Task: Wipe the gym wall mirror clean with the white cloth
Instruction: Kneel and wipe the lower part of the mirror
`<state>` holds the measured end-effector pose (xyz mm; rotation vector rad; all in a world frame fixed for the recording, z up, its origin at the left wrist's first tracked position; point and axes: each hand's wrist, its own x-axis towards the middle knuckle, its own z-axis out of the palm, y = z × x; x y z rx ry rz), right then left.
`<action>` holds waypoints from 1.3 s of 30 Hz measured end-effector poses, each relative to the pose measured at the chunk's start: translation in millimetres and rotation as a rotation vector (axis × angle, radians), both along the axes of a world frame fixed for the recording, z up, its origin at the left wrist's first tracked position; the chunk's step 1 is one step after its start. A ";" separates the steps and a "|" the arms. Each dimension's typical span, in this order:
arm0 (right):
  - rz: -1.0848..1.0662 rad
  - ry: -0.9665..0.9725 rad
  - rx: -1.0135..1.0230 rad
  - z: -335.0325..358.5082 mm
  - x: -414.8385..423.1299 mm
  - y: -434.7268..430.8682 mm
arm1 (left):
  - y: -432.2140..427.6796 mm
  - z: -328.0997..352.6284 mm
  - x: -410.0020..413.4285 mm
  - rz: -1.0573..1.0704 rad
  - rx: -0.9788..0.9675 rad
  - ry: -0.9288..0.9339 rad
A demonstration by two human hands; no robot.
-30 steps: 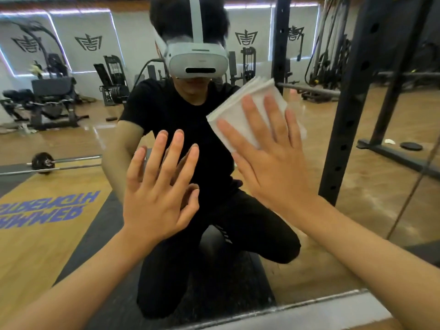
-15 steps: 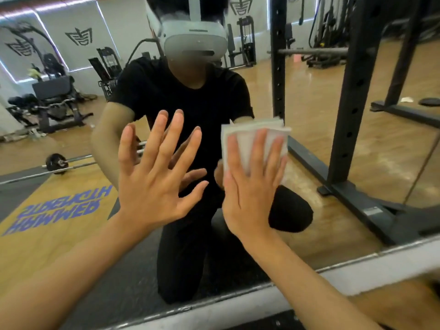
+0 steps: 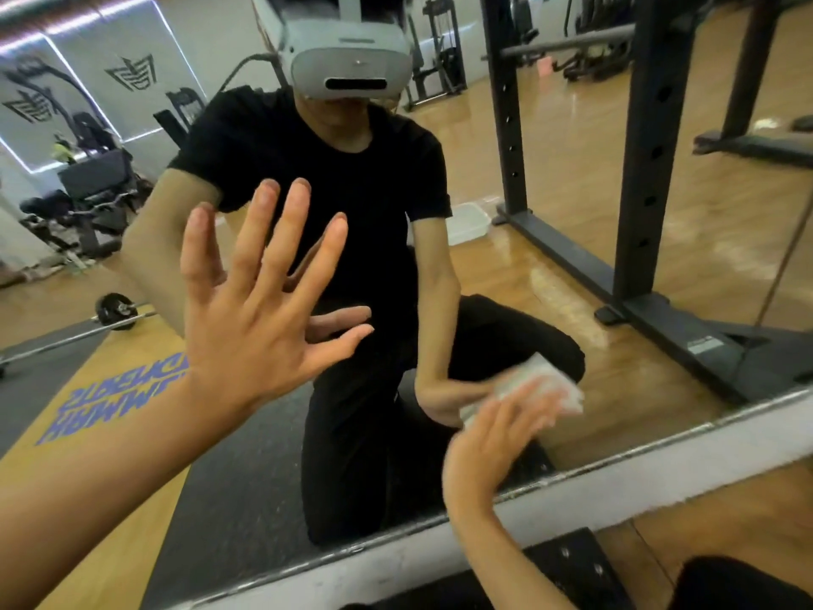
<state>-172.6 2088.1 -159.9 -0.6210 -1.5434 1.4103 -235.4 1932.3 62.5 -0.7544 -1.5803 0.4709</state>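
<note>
**A:** Hands, quick?

**B:** R hand is low, near the mirror's btm edge. Fingers straight & close together, pressing the white cloth flat on the glass. It's blurred, so no finer detail. L hand is higher & further left, fingers spread wide, palm toward the mirror. It's right at its own reflection, but can't tell if it truly touches.

**A:** Cloth where exactly?

**B:** Folded pad under my R fingertips, just above the white frame strip along the mirror's btm. Its far end pokes out past the fingers.

**A:** And in the glass?

**B:** Me kneeling on a black mat, black tee, white headset. Behind me there's a clear plastic tub on the wood floor, a black power rack to the right & a barbell on the left. Machines by the far wall.
</note>
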 end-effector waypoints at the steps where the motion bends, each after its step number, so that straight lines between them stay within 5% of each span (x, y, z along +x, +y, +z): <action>1: -0.050 0.053 0.106 33.2 -5.9 -5.9 | -1.0 -0.2 0.3 0.000 0.000 -0.005; 5: -0.040 0.189 0.571 160.2 -15.1 -15.8 | -2.3 -0.3 1.9 -0.024 0.002 -0.038; 9: -0.070 0.114 0.709 112.1 -22.0 3.1 | -3.2 2.2 1.8 -0.059 -0.026 -0.062; 13: 0.045 -0.123 0.221 -37.1 7.5 -10.3 | -6.4 0.0 0.6 -0.052 -0.039 -0.041; 17: 0.063 -0.121 -0.234 -23.1 10.8 -17.4 | -3.8 -1.7 0.2 -0.060 -0.020 -0.034; 23: 0.000 0.176 0.425 144.4 -15.7 -34.8 | -2.9 -1.6 0.5 -0.072 -0.019 -0.049; 28: -0.042 0.125 0.765 52.5 -24.8 -1.5 | -3.1 -0.4 1.3 -0.085 -0.007 -0.044; 34: 0.057 -0.228 0.081 -118.1 7.6 0.0 | -3.0 -1.9 1.1 -0.099 0.001 -0.060; 39: 0.059 -0.046 -0.731 -66.6 1.7 1.3 | -1.4 -3.5 1.8 -0.100 0.018 -0.055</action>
